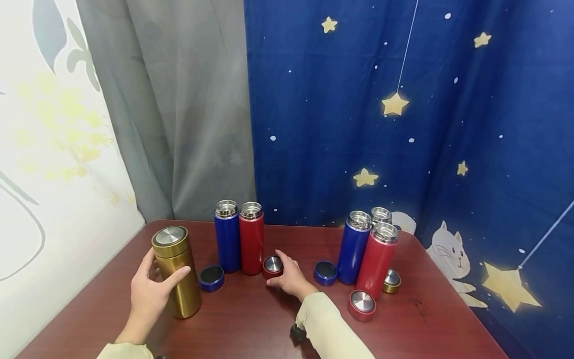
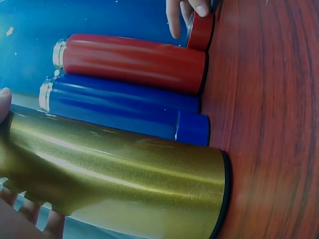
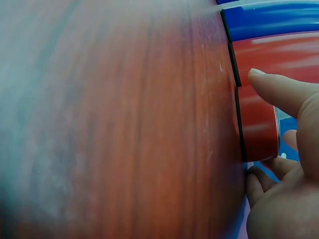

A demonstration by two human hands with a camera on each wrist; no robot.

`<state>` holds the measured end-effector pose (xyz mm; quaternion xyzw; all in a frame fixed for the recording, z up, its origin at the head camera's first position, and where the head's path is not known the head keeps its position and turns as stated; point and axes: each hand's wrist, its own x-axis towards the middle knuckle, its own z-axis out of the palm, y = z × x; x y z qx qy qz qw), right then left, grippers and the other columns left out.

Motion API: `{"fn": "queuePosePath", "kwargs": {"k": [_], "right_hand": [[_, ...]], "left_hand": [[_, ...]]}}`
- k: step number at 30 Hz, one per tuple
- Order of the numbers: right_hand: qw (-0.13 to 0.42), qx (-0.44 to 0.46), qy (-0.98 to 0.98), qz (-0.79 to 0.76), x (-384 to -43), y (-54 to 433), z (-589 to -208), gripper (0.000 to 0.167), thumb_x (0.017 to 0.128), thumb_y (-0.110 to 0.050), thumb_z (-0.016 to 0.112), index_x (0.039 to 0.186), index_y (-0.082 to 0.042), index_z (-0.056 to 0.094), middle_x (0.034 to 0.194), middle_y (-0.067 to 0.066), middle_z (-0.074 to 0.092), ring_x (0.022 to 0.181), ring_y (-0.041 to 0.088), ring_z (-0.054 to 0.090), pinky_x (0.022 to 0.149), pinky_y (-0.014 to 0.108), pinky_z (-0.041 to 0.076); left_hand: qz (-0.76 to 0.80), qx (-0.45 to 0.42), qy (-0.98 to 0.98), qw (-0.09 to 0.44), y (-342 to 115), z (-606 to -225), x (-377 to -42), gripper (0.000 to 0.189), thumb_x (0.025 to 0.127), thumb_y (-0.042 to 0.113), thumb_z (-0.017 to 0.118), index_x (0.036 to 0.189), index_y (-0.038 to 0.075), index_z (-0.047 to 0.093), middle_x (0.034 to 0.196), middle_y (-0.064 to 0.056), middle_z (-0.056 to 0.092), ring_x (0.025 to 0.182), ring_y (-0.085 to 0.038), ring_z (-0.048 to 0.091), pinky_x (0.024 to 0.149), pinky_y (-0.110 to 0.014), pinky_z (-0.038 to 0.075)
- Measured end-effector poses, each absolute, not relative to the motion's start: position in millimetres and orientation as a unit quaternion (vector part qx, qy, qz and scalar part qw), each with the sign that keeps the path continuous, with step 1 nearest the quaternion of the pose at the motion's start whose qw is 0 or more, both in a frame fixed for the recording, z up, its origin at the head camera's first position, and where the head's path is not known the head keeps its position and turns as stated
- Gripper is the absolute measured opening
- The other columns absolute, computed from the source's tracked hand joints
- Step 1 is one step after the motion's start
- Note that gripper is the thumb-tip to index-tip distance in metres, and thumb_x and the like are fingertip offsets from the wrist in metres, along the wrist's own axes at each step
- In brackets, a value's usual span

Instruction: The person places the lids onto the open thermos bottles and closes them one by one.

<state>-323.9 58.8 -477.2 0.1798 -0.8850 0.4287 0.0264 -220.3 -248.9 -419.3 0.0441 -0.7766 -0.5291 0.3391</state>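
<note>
My left hand (image 1: 150,291) holds a gold thermos bottle (image 1: 181,279) with its lid on, thumb across the front and fingers behind. The bottle stands upright on the table in the left wrist view. My right hand (image 1: 293,276) has its thumb and fingers around a low red lid (image 1: 272,268) with a silver top. In the right wrist view that red lid (image 3: 259,124) rests on the table beside a red bottle (image 3: 274,55). Left of it in the head view stand the lidless red bottle (image 1: 252,242) and a lidless blue bottle (image 1: 227,242). A blue lid (image 1: 212,277) lies before them.
At the right stand a lidless blue bottle (image 1: 353,252), a lidless red bottle (image 1: 378,262) and a mostly hidden open bottle (image 1: 381,215). Around them lie a blue lid (image 1: 325,273), a red lid (image 1: 361,305) and a gold lid (image 1: 391,281). Curtains (image 1: 314,124) hang behind the table (image 1: 251,329).
</note>
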Motion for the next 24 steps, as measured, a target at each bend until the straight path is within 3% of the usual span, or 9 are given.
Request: {"fn": "queuePosePath", "kwargs": {"k": [8, 10, 13, 18, 24], "right_hand": [[0.055, 0.180, -0.898, 0.397, -325.9, 56.3, -477.1, 0.075, 0.075, -0.009, 0.083, 0.140, 0.002, 0.046, 0.133, 0.023, 0.053, 0.119, 0.040, 0.045, 0.099, 0.051, 0.041], [0.057, 0.174, -0.902, 0.391, -325.8, 56.8, -476.9, 0.071, 0.076, -0.009, 0.081, 0.138, 0.002, 0.048, 0.132, 0.022, 0.054, 0.117, 0.039, 0.047, 0.098, 0.050, 0.042], [0.060, 0.170, -0.905, 0.385, -325.2, 58.4, -476.8, 0.069, 0.077, -0.010, 0.081, 0.137, 0.001, 0.050, 0.129, 0.021, 0.057, 0.115, 0.037, 0.050, 0.096, 0.049, 0.043], [0.064, 0.170, -0.904, 0.387, -323.4, 61.4, -474.4, 0.069, 0.076, -0.010, 0.082, 0.136, 0.000, 0.051, 0.129, 0.019, 0.057, 0.115, 0.037, 0.051, 0.097, 0.049, 0.043], [0.063, 0.180, -0.899, 0.394, -323.2, 64.4, -472.0, 0.070, 0.076, -0.006, 0.081, 0.138, -0.002, 0.049, 0.130, 0.018, 0.057, 0.117, 0.035, 0.054, 0.098, 0.049, 0.043]], "left_hand": [[-0.557, 0.020, -0.758, 0.339, -247.0, -412.3, -216.9, 0.100, 0.074, 0.002, 0.083, 0.153, 0.028, 0.028, 0.141, -0.010, 0.046, 0.119, -0.006, 0.047, 0.090, -0.011, 0.037], [-0.560, 0.005, -0.743, 0.367, -240.9, -406.8, -211.5, 0.103, 0.072, -0.005, 0.082, 0.154, 0.024, 0.027, 0.143, -0.012, 0.044, 0.123, -0.008, 0.044, 0.096, -0.013, 0.035], [-0.545, -0.025, -0.703, 0.455, -227.5, -396.3, -201.4, 0.099, 0.067, -0.012, 0.079, 0.151, 0.012, 0.033, 0.141, -0.018, 0.044, 0.126, -0.014, 0.042, 0.101, -0.019, 0.032], [-0.507, -0.057, -0.613, 0.603, -203.4, -381.3, -189.6, 0.077, 0.063, -0.010, 0.077, 0.134, -0.007, 0.047, 0.125, -0.017, 0.053, 0.114, -0.020, 0.048, 0.093, -0.025, 0.034], [-0.567, -0.104, -0.520, 0.630, -186.9, -376.4, -188.1, 0.061, 0.064, -0.015, 0.073, 0.121, -0.017, 0.050, 0.108, -0.011, 0.057, 0.094, -0.019, 0.053, 0.080, -0.023, 0.038]]}}
